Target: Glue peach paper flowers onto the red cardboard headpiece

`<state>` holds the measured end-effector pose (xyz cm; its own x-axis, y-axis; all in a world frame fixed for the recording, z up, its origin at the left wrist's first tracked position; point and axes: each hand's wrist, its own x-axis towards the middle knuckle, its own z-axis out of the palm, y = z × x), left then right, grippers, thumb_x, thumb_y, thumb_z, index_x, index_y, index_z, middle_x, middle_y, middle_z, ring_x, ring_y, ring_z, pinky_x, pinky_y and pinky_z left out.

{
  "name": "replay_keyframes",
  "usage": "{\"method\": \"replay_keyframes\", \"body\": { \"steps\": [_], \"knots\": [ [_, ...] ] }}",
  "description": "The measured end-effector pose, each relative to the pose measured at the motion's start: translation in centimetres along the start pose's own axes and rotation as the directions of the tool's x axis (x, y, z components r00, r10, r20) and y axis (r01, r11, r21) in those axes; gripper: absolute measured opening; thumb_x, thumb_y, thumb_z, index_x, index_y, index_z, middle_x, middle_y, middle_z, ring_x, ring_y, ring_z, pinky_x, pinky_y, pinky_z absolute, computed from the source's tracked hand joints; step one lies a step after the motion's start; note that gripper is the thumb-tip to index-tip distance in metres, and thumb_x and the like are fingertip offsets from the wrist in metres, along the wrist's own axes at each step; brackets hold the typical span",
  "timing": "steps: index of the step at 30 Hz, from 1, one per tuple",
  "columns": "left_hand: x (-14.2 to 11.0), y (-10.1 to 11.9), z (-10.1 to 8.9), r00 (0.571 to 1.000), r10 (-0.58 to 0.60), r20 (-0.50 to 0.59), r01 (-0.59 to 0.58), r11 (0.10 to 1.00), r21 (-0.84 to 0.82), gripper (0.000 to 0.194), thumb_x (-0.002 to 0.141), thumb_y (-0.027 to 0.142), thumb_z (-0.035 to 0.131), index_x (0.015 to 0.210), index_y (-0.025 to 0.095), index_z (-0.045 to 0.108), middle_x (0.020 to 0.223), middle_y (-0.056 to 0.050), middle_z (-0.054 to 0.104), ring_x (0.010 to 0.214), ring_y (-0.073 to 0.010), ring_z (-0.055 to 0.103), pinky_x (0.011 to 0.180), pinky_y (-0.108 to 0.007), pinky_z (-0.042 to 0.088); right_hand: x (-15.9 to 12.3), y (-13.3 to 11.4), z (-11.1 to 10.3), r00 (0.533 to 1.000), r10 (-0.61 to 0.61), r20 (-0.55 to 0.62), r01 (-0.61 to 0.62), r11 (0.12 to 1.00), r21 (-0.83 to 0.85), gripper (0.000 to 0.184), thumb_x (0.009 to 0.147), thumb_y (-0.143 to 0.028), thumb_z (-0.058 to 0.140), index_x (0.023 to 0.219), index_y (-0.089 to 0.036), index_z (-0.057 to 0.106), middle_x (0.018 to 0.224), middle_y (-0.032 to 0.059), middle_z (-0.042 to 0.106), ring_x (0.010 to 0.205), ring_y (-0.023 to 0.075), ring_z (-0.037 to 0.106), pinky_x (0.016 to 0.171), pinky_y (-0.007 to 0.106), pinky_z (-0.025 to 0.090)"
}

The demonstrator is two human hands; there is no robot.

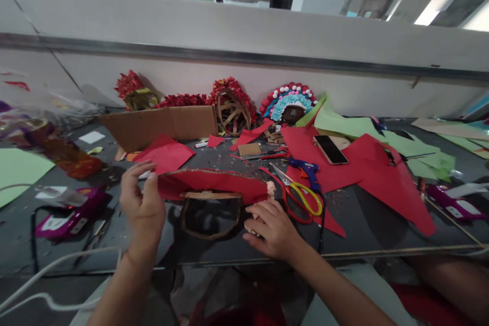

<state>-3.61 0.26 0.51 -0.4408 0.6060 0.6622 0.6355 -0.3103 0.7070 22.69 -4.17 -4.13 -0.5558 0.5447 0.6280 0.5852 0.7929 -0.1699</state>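
Across a grey desk (370,237), from left: a sheet of pale green paper (23,170) lies near a purple power strip (74,214) with a white plug (61,196) in it. A plain cardboard panel (164,123) leans toward the back.

A person's left hand (142,198) is raised at the left end of a red-faced cardboard piece (217,182), fingers bent with the thumb close by; whether they hold anything cannot be told. The red-faced piece stands at the desk's near side, between the two hands, with a brown cardboard loop (212,237) at its lower edge.

At its right end, the right hand (275,232) has its fingers curled around a pale crumpled strip (255,227).

Just beyond lie scissors (308,197) with red and yellow handles, a blue glue gun (311,175) and, farther right, a phone (330,150) on red paper (376,173). A second purple power strip (453,204) sits at far right.
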Motion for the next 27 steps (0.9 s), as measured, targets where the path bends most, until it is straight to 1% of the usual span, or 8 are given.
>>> {"method": "replay_keyframes", "body": {
  "steps": [2, 4, 6, 9, 13, 18, 23, 27],
  "knots": [
    [-1.1, 1.2, -0.1, 0.981, 0.158, -0.111, -0.153, 0.987, 0.05, 0.014, 0.082, 0.02, 0.048, 0.092, 0.019, 0.058, 0.108, -0.008, 0.059, 0.11, -0.0215, 0.051, 0.098, -0.042, 0.036, 0.1, 1.0, -1.7, 0.992, 0.127, 0.025, -0.126, 0.991, -0.041, 0.023, 0.086, -0.034, 0.046, 0.078, -0.019, 0.063, 0.084, 0.0048, 0.066, 0.08, 0.0144, 0.056, 0.078, 0.029, 0.039],
    [-2.9, 2.3, 0.1, 0.943, 0.314, -0.11, -0.308, 0.949, 0.067, 0.012, 0.079, 0.015, 0.05, 0.086, 0.019, 0.058, 0.102, -0.007, 0.062, 0.106, -0.022, 0.053, 0.101, -0.049, 0.032, 0.2, 3.2, -4.0, 0.872, 0.482, 0.09, -0.458, 0.866, -0.2, 0.032, 0.087, -0.038, 0.041, 0.069, -0.02, 0.06, 0.074, 0.0042, 0.064, 0.074, 0.0139, 0.057, 0.072, 0.026, 0.04],
    [-5.2, 3.3, 0.4, 0.85, 0.52, 0.08, -0.519, 0.854, -0.035, 0.014, 0.074, 0.012, 0.052, 0.083, 0.021, 0.056, 0.093, -0.003, 0.064, 0.094, -0.0187, 0.059, 0.105, -0.052, 0.023, 0.0, 6.2, -6.4, 0.732, 0.68, 0.038, -0.638, 0.704, -0.313, 0.036, 0.09, -0.037, 0.034, 0.071, -0.018, 0.059, 0.075, 0.0076, 0.064, 0.072, 0.0162, 0.057, 0.065, 0.027, 0.038],
    [-8.9, 4.8, 1.4, 0.586, 0.644, 0.492, -0.625, 0.746, -0.231, 0.023, 0.073, 0.009, 0.052, 0.091, 0.023, 0.058, 0.094, -0.003, 0.068, 0.094, -0.0178, 0.06, 0.1, -0.044, 0.033, -0.7, 11.2, -8.6, 0.534, 0.844, 0.054, -0.761, 0.507, -0.404, 0.028, 0.081, -0.042, 0.049, 0.073, -0.017, 0.059, 0.07, 0.0077, 0.064, 0.06, 0.0173, 0.057, 0.052, 0.026, 0.034],
    [-11.8, 6.1, 3.0, 0.463, 0.55, 0.695, -0.546, 0.795, -0.265, 0.023, 0.079, 0.016, 0.051, 0.101, 0.019, 0.058, 0.108, -0.006, 0.066, 0.1, -0.0191, 0.058, 0.091, -0.036, 0.043, -2.0, 15.1, -7.7, 0.396, 0.907, 0.147, -0.805, 0.419, -0.42, 0.033, 0.072, -0.05, 0.057, 0.071, -0.017, 0.06, 0.065, 0.0069, 0.064, 0.054, 0.0175, 0.058, 0.048, 0.025, 0.034],
    [-12.4, 5.5, 4.0, 0.395, 0.476, 0.786, -0.511, 0.825, -0.242, 0.022, 0.083, 0.018, 0.05, 0.103, 0.019, 0.058, 0.11, -0.007, 0.064, 0.101, -0.0207, 0.058, 0.087, -0.037, 0.047, -3.1, 15.2, -5.9, 0.37, 0.918, 0.139, -0.846, 0.395, -0.357, 0.029, 0.077, -0.036, 0.054, 0.093, -0.012, 0.059, 0.085, 0.0147, 0.067, 0.07, 0.0225, 0.063, 0.055, 0.027, 0.039],
    [-12.8, 4.5, 4.1, 0.378, 0.464, 0.801, -0.518, 0.823, -0.233, 0.021, 0.084, 0.012, 0.048, 0.101, 0.019, 0.059, 0.111, -0.007, 0.063, 0.1, -0.0195, 0.058, 0.085, -0.037, 0.047, -3.5, 14.0, -7.7, 0.41, 0.912, 0.006, -0.884, 0.399, -0.245, 0.041, 0.081, -0.029, 0.047, 0.118, -0.012, 0.042, 0.106, 0.0152, 0.062, 0.087, 0.0219, 0.062, 0.066, 0.028, 0.044],
    [-12.8, 4.6, 4.0, 0.351, 0.452, 0.82, -0.507, 0.828, -0.239, 0.024, 0.084, 0.008, 0.046, 0.101, 0.019, 0.059, 0.111, -0.007, 0.063, 0.097, -0.0186, 0.059, 0.083, -0.035, 0.047, -3.0, 11.6, -9.8, 0.484, 0.865, -0.129, -0.874, 0.474, -0.106, 0.048, 0.071, -0.042, 0.061, 0.11, -0.016, 0.048, 0.081, 0.0055, 0.062, 0.069, 0.0194, 0.06, 0.059, 0.027, 0.044]
  ]
}}
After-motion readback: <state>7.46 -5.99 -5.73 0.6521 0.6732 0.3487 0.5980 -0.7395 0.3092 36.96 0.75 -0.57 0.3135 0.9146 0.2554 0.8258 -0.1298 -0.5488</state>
